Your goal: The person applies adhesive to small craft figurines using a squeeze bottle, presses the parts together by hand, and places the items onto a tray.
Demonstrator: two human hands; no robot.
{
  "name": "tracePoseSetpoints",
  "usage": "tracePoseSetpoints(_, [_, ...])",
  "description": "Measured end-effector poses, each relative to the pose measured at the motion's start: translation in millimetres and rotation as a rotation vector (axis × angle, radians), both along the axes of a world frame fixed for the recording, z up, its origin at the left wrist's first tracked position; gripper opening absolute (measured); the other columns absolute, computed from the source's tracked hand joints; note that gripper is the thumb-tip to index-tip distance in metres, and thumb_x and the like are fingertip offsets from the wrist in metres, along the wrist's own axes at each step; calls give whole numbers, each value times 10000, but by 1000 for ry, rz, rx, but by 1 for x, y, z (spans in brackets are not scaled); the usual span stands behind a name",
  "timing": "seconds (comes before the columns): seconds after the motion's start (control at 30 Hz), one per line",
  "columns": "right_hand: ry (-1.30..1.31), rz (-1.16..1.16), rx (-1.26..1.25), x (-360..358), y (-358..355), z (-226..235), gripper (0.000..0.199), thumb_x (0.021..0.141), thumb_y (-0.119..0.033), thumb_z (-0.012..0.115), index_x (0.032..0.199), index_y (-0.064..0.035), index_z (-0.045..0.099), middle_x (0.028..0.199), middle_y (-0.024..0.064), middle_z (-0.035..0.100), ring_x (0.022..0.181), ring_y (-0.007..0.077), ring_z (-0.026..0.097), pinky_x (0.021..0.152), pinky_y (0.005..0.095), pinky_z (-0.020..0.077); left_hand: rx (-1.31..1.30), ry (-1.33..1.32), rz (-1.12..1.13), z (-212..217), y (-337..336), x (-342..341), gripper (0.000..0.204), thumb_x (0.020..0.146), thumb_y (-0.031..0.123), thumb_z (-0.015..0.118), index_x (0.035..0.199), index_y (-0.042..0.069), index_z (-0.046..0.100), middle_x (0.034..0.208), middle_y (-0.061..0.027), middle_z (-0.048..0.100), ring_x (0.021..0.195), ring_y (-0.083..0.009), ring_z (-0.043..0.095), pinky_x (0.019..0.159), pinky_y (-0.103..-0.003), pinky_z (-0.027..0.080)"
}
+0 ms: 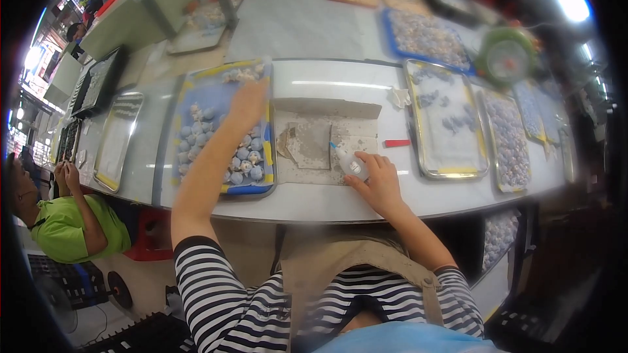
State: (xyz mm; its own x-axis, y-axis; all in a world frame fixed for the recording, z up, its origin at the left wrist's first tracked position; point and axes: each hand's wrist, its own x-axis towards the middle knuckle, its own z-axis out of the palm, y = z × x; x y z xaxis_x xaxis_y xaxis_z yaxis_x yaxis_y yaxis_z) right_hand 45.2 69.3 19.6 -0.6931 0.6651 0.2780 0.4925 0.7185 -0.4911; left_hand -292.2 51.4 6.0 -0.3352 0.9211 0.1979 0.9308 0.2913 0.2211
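Observation:
My right hand (381, 186) is closed round a small clear squeeze bottle (352, 165) with a blue nozzle, tilted over the stained cardboard. Under it lies a flattened piece of grey-brown cardboard (302, 173) with a raised back flap. My left hand (248, 103) reaches over the far right part of a blue-lined tray (226, 108), close to a cluster of small pale pieces (241, 75). Its fingers are smeared and mostly hidden by the hand. Many round bluish-grey figures (196, 137) fill the tray's nearer part.
A red marker-like piece (396, 144) and crumpled white paper (399, 97) lie to the right. Beyond them stand a tray with bluish pieces (448, 147), another filled tray (505, 137) and a green fan (507, 57). At left are an empty-looking metal tray (118, 140) and a seated co-worker (78, 225).

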Motion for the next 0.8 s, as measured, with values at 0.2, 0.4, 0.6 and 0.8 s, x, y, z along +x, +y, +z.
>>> tracePoseSetpoints(0.2, [47,-20,-123,26,10,-18,380,735,-183,651,1042,-17,499,896,137,554,783,283,546,662,352,451,234,-273,50,16,-22,21,313,771,80,513,1084,87,496,910,-160,576,825,-286,594,710,-367,480])
tracePoseSetpoints(0.4, [302,-175,-468,75,33,-17,295,786,-151,628,992,-2,478,795,85,566,698,127,548,596,255,447,456,-1888,89,46,-63,144,300,804,72,565,1093,26,496,960,-68,593,847,-158,599,692,-225,476])
tracePoseSetpoints(0.6, [624,-231,-809,117,32,4,169,788,-27,590,940,-30,516,850,0,542,753,91,517,658,214,428,86,-1974,65,11,-68,280,346,843,65,541,1180,20,476,985,-54,580,878,-134,572,729,-232,467])
tracePoseSetpoints(0.8, [737,-197,-748,148,18,26,200,738,-29,626,898,-23,505,809,19,536,725,91,507,649,224,431,103,-1907,29,14,-55,312,352,858,100,545,1193,21,470,1043,-62,557,866,-125,570,709,-231,464])
